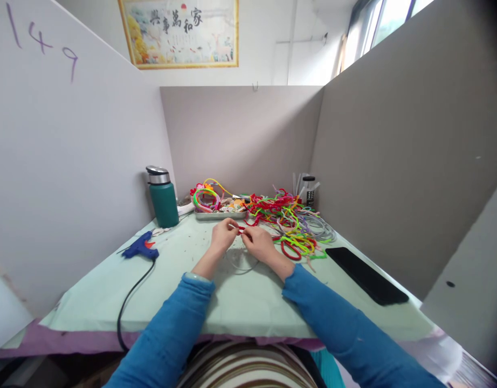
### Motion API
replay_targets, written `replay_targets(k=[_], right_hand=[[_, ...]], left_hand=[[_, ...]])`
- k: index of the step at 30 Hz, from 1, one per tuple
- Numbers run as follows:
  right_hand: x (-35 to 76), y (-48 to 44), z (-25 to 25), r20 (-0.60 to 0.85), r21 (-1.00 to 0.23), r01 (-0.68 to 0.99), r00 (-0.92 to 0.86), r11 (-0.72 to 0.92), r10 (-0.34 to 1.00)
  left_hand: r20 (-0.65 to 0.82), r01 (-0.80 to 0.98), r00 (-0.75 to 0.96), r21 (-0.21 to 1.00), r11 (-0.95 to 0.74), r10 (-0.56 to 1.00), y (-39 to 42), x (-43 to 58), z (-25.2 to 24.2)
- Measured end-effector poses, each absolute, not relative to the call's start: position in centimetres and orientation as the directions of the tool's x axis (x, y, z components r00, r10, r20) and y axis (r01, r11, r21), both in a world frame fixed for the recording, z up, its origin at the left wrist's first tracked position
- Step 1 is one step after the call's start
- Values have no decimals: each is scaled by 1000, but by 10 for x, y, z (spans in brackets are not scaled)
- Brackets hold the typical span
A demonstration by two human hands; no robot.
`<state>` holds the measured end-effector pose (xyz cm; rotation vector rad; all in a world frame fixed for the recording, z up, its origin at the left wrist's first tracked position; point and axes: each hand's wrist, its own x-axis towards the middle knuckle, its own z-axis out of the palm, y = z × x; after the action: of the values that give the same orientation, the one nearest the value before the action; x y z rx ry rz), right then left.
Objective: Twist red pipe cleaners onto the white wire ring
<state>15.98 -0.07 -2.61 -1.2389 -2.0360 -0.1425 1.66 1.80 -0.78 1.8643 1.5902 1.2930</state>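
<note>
Both of my hands meet over the middle of the table. Between them shows a short stretch of red pipe cleaner [241, 229]. My left hand [224, 235] pinches one side of it, fingers closed. On the other side, my right hand [259, 242] grips it with thumb and fingertips. A thin grey hoop [244, 271] curves out below the hands; whether it is attached to the red piece is hidden by the fingers. Right behind my right hand lies a tangled heap of coloured pipe cleaners [273, 207], red, yellow, green and grey.
A metal tray [220, 216] of small pieces and finished-looking hoops stands at the back. To the left are a green bottle [163, 202] and a blue glue gun [141, 246] with a black cord. A black phone [365, 275] lies right. Partition walls [240, 134] enclose the table.
</note>
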Motion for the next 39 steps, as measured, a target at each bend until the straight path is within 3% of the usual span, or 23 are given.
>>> replay_targets(k=[9,14,20,31,39], right_hand=[[166,2,-24,605,-489,716,-133,498,785],[167,3,-22,614,-547,660,-103,516,783],[166,2,-24,660,-496,660,-136,565,739],[163,-2,-20,623,-390,734,-235,557,746],[166,1,-21,520,-654,482,-274,583,809]], left_hand=[[494,669,39,633,-390,869,13,17,-5],[504,723,108,551,-415,857,12,17,-5],[549,768,164,450,-455,820,6,19,-6],[512,870,23,413,-269,859,7,16,-3],[497,869,10,426,-254,868,6,17,-3]])
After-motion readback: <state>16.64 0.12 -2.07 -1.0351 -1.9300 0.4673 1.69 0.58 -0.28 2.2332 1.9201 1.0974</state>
